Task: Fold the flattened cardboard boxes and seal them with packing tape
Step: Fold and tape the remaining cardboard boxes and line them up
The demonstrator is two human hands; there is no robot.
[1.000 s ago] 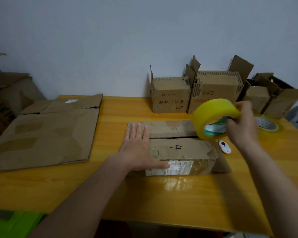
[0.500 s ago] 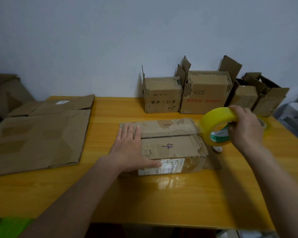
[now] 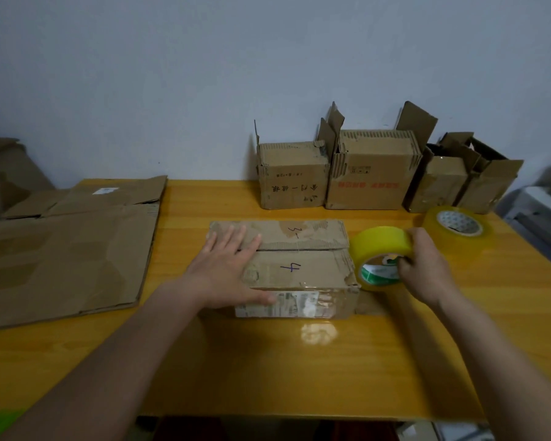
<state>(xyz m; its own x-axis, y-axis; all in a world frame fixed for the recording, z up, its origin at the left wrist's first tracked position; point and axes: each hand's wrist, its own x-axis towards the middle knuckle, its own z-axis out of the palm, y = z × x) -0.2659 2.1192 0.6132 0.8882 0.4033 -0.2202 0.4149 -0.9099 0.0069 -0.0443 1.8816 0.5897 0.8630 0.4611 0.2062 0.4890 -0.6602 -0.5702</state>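
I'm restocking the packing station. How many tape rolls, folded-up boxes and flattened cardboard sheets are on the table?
Tape rolls: 2, the yellow roll and the clear roll
Folded-up boxes: 5, the box being sealed and the back row
Flattened sheets: 2
Total: 9

Looks like a small packing/shipping spot, prob. a back room or home setup, not a proper warehouse. Evidence: plain orange wood table [image 3: 299, 370] pushed vs. a bare pale wall [image 3: 204, 74]; flat cardboard [image 3: 64, 256] stacked at left; row of reused open boxes [image 3: 372, 173] w/ handwritten marks along the wall; spare tape roll [image 3: 455, 224] at right; more cardboard off the table, far left.
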